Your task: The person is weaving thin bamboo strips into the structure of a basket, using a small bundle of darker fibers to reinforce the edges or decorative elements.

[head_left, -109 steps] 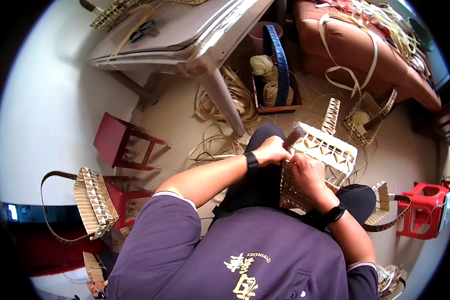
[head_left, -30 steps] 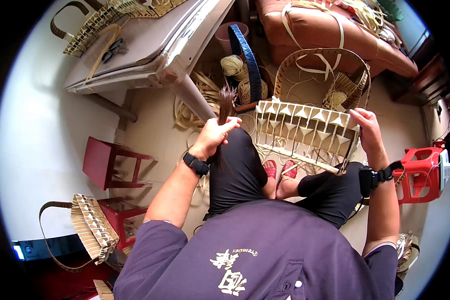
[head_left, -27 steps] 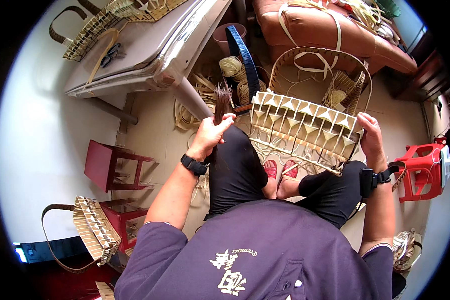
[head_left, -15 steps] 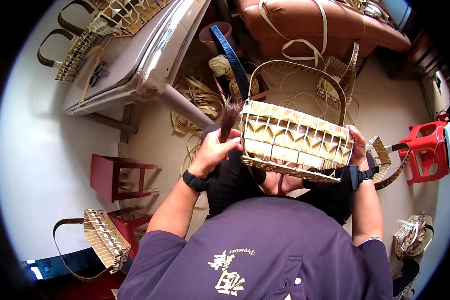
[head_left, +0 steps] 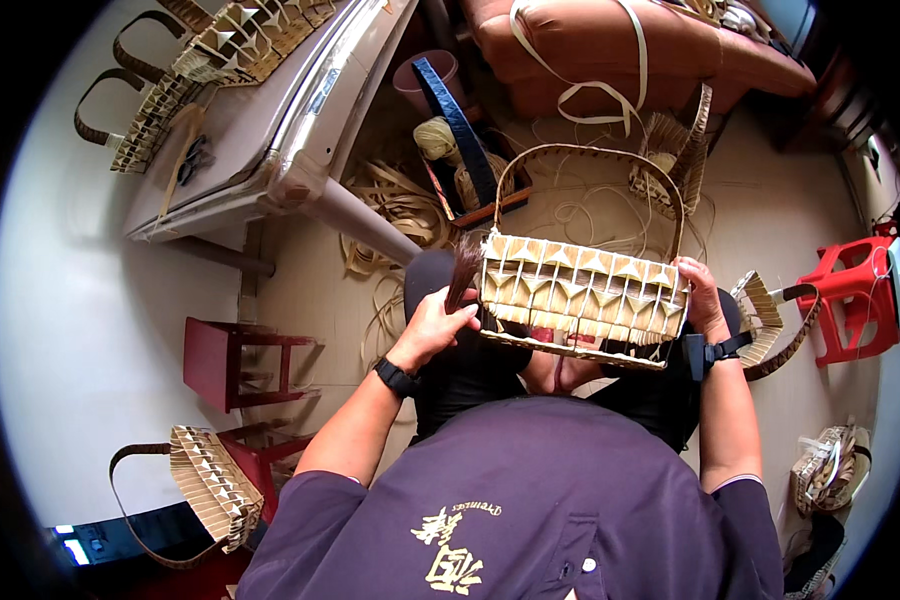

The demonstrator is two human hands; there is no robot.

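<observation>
In front of me, over my lap, hangs a woven basket (head_left: 580,285) of pale strips with folded points along its side and a tall arched handle (head_left: 590,150). My right hand (head_left: 703,295) grips its right end, fingers over the upper rim. At the left end, my left hand (head_left: 435,325) is closed round a dark brown, bristly tuft like a brush (head_left: 463,270), whose loose ends point up. The fingertips of that hand rest against the basket's left end. Through the gap along the lower part of the basket, my legs show.
Several similar baskets stand around: on the table (head_left: 230,140) at far left, one basket (head_left: 210,490) at lower left, another (head_left: 760,310) by my right wrist. A tray with twine (head_left: 470,180), loose strips (head_left: 400,205), a red stool (head_left: 850,300) and a sofa (head_left: 570,60) surround me.
The basket has tilted, its handle dropping a little, and a gap now shows low on its side. Both hands have sunk slightly, keeping their holds.
</observation>
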